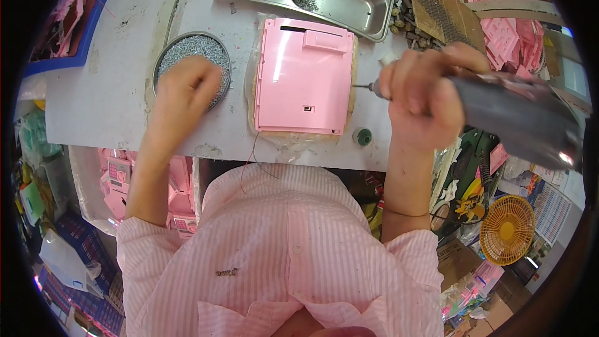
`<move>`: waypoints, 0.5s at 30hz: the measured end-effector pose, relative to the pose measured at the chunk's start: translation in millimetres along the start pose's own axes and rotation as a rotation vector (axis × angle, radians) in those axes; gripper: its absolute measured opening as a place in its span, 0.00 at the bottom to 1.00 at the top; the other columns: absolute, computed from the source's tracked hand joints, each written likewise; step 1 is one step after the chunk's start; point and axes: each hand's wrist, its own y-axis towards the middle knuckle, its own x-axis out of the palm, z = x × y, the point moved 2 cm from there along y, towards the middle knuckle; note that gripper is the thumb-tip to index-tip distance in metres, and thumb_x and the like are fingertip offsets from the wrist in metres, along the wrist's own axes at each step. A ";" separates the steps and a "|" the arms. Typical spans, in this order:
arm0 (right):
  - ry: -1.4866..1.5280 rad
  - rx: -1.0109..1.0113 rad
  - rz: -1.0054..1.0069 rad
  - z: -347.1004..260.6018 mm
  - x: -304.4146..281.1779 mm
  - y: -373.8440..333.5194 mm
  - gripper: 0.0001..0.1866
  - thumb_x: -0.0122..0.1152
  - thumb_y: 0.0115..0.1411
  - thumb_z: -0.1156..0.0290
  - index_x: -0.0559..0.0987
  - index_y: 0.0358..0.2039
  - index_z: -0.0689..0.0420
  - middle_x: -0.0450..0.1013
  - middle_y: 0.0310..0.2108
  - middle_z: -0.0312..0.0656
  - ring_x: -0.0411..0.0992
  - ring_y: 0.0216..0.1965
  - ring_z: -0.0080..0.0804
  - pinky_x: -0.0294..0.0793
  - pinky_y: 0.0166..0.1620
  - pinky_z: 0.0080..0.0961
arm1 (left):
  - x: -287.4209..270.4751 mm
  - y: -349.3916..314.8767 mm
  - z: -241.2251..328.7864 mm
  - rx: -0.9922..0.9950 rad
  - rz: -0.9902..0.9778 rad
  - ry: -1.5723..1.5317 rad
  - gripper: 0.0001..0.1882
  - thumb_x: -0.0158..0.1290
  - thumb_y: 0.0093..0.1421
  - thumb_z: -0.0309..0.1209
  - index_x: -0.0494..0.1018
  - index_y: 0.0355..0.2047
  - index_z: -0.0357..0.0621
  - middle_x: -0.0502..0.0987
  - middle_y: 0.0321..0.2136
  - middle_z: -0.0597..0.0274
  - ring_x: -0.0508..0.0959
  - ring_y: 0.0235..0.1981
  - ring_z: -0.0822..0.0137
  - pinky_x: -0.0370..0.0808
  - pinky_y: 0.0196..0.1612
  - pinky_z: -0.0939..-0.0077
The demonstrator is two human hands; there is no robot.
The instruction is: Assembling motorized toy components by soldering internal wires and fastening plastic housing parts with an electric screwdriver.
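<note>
My left hand (189, 84) is over a round metal dish (156, 81) of small silvery screws (198, 46). Its fingers are curled together, and whatever they pinch is hidden. In my right hand (424, 91) is a dark electric screwdriver (518, 112), held sideways with its thin bit pointing left. The bit's tip is close to the right edge of a pink plastic panel (302, 78). That panel lies on a padded, plastic-wrapped pad (293, 144) in front of me. It has a long slot near its far edge and a small cut-out near its front.
A metal compartment tray (349, 6) with dark springs and small parts stands at the back. A small green-topped round object (361, 137) sits right of the panel. Pink parts (499, 44) pile up far right; a bin of pink pieces (81, 181) is below left.
</note>
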 end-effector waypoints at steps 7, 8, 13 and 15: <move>-0.030 0.072 -0.275 -23.3 27.4 -9.4 0.21 0.58 0.66 0.59 0.65 0.56 0.46 0.66 0.16 0.28 0.65 0.17 0.21 0.69 0.22 0.23 | 57.1 2.0 82.9 0.462 0.023 -0.264 0.11 0.65 0.48 0.22 0.79 0.32 0.45 0.78 0.29 0.66 0.74 0.29 0.64 0.67 0.37 0.68; -0.033 0.074 -0.287 -23.7 29.1 -10.5 0.21 0.58 0.66 0.59 0.64 0.55 0.46 0.66 0.16 0.27 0.66 0.17 0.21 0.70 0.22 0.22 | 59.6 0.7 83.8 0.507 0.085 -0.210 0.11 0.66 0.47 0.23 0.79 0.32 0.46 0.77 0.29 0.66 0.74 0.29 0.65 0.66 0.38 0.67; -0.069 0.111 -0.205 -21.4 34.7 -17.3 0.19 0.59 0.66 0.59 0.66 0.52 0.47 0.65 0.15 0.28 0.64 0.16 0.23 0.69 0.21 0.24 | 65.2 -2.5 81.7 0.502 0.105 -0.237 0.13 0.67 0.46 0.25 0.79 0.34 0.47 0.77 0.29 0.68 0.73 0.29 0.67 0.63 0.40 0.67; -0.088 0.137 -0.144 -19.7 40.4 -21.3 0.18 0.60 0.66 0.59 0.66 0.52 0.47 0.64 0.15 0.29 0.64 0.15 0.23 0.69 0.21 0.25 | 64.4 -3.5 81.3 0.508 0.107 -0.204 0.13 0.66 0.47 0.25 0.79 0.34 0.47 0.77 0.30 0.68 0.74 0.30 0.66 0.63 0.40 0.67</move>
